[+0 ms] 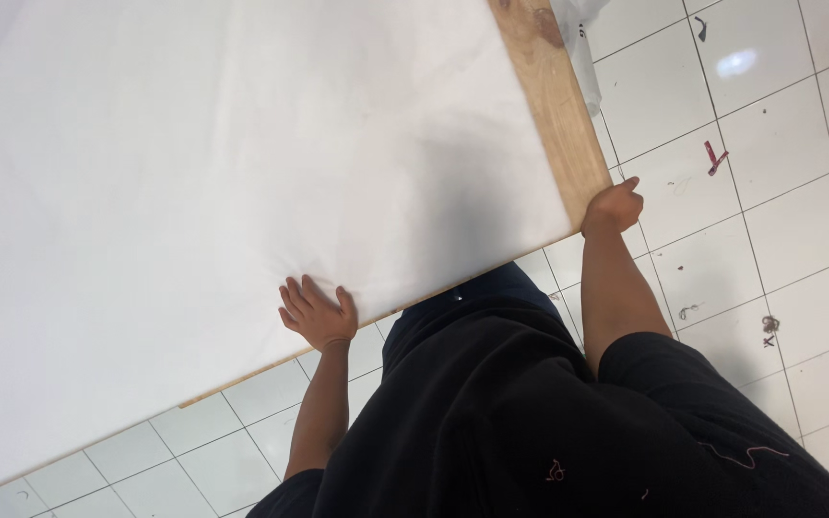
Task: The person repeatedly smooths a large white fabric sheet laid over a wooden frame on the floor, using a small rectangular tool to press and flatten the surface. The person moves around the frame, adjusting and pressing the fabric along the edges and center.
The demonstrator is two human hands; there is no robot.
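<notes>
Hands on white fabric [242, 173], head view: you're standing at a wooden table [560, 105], sheet spread flat over nearly the whole top, only a bare wood strip showing along the right edge. Your left hand [317, 313] lies open, fingers spread, palm down on the cloth just at the near edge, pressing, not gripping anything. Your right hand [612, 208] is curled closed at the table's near right corner, where cloth meets wood; can't tell whether it pinches the fabric or just the table edge. A clear plastic bag [580, 43] hangs off the far right edge. White tiled floor [779, 221] below shows thread scraps & a red snippet [715, 156].

Risk, as a judgement: w/ only one flat palm holding, a pull at the corner could drag the sheet askew or bunch it near the left hand; loose edge could slide off onto the littered floor & pick up lint.
</notes>
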